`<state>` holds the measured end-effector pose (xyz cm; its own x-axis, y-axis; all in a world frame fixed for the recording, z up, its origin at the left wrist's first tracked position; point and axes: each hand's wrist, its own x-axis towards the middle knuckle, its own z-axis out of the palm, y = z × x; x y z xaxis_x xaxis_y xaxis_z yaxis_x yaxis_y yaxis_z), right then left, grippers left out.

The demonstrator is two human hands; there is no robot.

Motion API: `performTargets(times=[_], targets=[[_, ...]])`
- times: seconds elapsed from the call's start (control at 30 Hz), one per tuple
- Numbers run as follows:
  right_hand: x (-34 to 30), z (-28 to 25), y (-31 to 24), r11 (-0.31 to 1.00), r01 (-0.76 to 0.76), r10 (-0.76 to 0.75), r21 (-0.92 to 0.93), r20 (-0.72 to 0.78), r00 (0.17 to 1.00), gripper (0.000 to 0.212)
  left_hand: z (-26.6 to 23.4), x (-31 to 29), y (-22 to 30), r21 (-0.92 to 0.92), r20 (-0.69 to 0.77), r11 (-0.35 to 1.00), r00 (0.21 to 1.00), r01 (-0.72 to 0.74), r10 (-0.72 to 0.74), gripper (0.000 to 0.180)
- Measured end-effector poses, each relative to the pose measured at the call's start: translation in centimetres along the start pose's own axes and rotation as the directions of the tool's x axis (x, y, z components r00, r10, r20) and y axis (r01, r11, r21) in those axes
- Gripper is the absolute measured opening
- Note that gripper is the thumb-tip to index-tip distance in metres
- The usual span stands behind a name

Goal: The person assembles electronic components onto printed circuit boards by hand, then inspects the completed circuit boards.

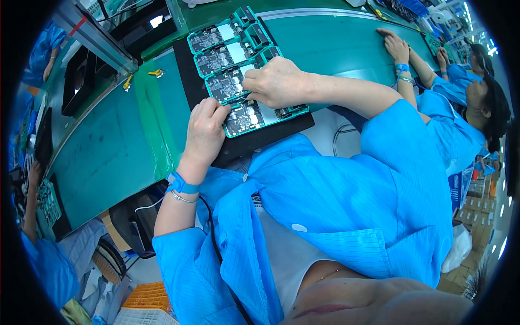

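Note:
Several opened phone-like units in teal frames lie in a row on a black mat (187, 70), bare circuit boards facing up. At the left end of the nearest unit (245, 119), my left hand (207, 125) is closed, its thumb and curled fingertips at the frame's corner. My right hand (277, 82) reaches in from the right over the boundary between the nearest unit and the second unit (225, 85). Its fingers are pinched together; what they hold, if anything, is hidden under the hand. Farther off lie a third unit (214, 59) and a fourth one (206, 39).
Two yellow clip-like pieces (156, 73) lie left on the green table (103, 157). A metal post (103, 40) and black trays (81, 81) stand at the far left. Co-workers sit on both sides; one's hand (397, 47) rests on the table at right.

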<state>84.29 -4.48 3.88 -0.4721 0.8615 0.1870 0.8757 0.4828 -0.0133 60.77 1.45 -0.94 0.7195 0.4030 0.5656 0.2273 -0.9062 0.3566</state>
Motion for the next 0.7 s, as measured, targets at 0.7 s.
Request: performTargets(times=[0.7], targets=[[-7.8, -0.5, 12.2, 0.174, -0.595, 0.721, 0.785, 0.310, 0.620, 0.037, -1.5, -3.0, 2.1, 0.130, -0.107, 0.931, 0.938, 0.341, -0.328, 0.041]])
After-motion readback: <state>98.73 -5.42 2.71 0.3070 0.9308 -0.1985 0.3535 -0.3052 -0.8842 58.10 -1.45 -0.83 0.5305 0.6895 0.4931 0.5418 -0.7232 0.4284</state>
